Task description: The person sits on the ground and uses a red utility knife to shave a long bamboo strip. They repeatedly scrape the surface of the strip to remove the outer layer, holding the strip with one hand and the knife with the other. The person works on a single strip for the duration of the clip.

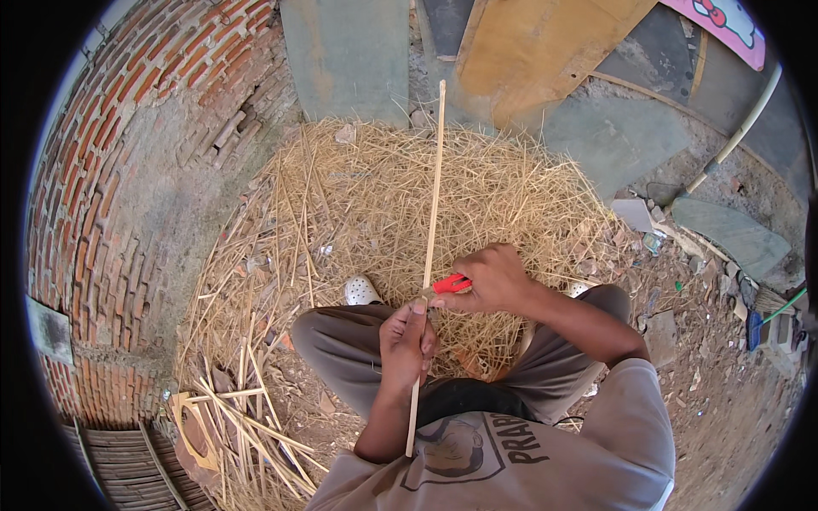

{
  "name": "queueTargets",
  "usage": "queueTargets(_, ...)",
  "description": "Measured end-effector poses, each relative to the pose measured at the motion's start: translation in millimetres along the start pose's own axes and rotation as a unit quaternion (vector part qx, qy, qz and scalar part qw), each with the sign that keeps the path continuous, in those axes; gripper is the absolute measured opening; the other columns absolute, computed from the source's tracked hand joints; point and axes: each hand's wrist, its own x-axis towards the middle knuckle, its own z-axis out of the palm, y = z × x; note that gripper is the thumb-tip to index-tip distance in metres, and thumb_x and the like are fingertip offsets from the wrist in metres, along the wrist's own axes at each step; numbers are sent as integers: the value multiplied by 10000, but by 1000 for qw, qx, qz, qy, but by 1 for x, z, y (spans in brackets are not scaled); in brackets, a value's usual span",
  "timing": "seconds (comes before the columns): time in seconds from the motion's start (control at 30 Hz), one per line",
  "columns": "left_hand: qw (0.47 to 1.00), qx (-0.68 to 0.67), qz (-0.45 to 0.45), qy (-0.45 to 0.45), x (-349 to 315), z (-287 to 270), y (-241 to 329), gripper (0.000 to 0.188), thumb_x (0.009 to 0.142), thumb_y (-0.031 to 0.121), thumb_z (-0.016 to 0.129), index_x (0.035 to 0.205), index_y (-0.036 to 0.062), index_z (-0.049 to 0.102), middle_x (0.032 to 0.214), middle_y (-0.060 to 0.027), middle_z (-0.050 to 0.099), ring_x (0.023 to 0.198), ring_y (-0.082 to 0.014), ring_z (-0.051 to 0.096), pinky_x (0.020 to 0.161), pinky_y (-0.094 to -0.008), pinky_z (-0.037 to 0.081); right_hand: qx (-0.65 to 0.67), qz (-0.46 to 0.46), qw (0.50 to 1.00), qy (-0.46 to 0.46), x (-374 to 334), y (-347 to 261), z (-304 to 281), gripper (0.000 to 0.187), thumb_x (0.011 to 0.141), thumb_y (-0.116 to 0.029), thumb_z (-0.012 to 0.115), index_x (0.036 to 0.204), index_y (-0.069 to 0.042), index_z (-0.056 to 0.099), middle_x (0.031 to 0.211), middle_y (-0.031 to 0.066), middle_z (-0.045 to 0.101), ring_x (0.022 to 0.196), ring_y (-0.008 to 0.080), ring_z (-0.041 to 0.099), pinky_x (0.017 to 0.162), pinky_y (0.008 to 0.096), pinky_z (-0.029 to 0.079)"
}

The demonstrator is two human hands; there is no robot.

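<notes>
A long, thin, pale strip of wood or bamboo (436, 179) runs from my lap up past my knees. My left hand (405, 339) is closed round it near its lower part, thumb on top. Just above, my right hand (494, 277) grips a red-handled cutting tool (450, 284), probably a knife. Its working end meets the strip right by my left thumb; most of the blade is hidden, so the exact kind is hard to see.
Pale shavings (383, 196) cover the ground before me. Loose strips (256, 426) lie in a pile at lower left. A brick wall (94, 213) rises on the left. Boards (345, 60) lean at the back. Rubble (690, 315) and a curved pale pipe (750, 115) are on the right.
</notes>
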Motion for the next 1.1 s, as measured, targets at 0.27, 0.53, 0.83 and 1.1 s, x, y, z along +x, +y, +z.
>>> queueTargets(0.27, 996, 90, 20, 6, -11, -3, 0, 288, 1029, 211, 481, 1078, -28, 634, 502, 40, 404, 420, -20, 314, 403, -208, 241, -28, 5, 998, 64, 3, 8, 7, 667, 758, -738, 592, 557, -103, 614, 451, 76, 532, 399, 253, 565, 403, 372, 432)
queueTargets(0.53, 980, 193, 41, 13, -33, -5, 7, 245, 1013, 158, 508, 1115, -22, 639, 566, 80, 396, 483, 0, 318, 445, -194, 239, -49, 31, 996, 75, 9, 21, 3, 675, 732, -750, 612, 505, -118, 541, 435, 58, 494, 377, 238, 517, 402, 357, 403)
queueTargets(0.83, 939, 326, 108, 15, -43, -11, 9, 220, 985, 111, 538, 1123, -20, 648, 633, 62, 465, 577, 1, 396, 498, -188, 303, -55, -50, 991, 114, 12, 30, 6, 709, 692, -786, 619, 491, -119, 487, 433, 33, 474, 351, 216, 473, 399, 365, 391)
queueTargets(1.1, 938, 338, 61, -55, -89, -34, -6, 205, 952, 62, 566, 1120, -20, 651, 665, 9, 544, 637, -12, 480, 551, -196, 396, -109, 233, 960, 108, 25, 100, -16, 736, 799, -795, 478, 509, -123, 553, 411, 17, 463, 367, 184, 510, 383, 349, 405)
